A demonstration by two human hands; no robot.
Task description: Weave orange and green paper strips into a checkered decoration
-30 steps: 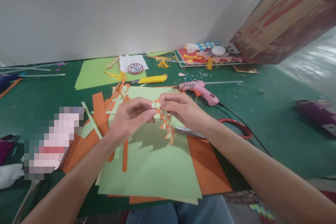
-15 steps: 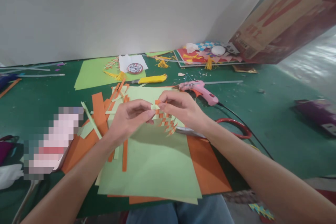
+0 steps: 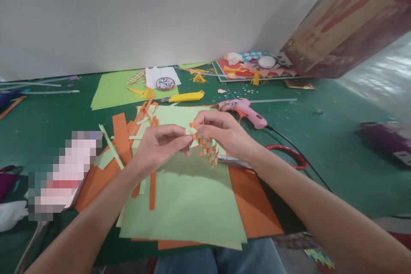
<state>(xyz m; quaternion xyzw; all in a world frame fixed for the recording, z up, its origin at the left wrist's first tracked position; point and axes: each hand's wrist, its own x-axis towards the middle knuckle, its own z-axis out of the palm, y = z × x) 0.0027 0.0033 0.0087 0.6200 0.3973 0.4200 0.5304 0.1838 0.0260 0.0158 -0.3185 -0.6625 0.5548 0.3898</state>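
Between my hands is a small woven piece of orange and pale green paper strips [image 3: 206, 145], held above the sheets. My left hand [image 3: 163, 143] pinches its pale green end between thumb and fingertips. Close beside it, my right hand [image 3: 224, 130] pinches the upper edge, and the checkered part hangs below those fingers. Beneath lies a stack of pale green paper [image 3: 189, 205] over orange sheets [image 3: 253, 201]. Scissors with red handles [image 3: 285, 156] lie partly behind my right wrist. Loose orange and green strips [image 3: 153, 184] are scattered left of my left hand.
A pink glue gun [image 3: 247, 111] with a black cord rests beyond my right hand. A yellow box cutter [image 3: 183, 96] lies at the back. At left is a blurred-out phone-like object [image 3: 67, 175]. A paper bag [image 3: 346, 25] stands at the back right.
The woven paper has shifted slightly right and tilted between my fingers. My left hand has moved a little to the right with it; both hands keep their pinch.
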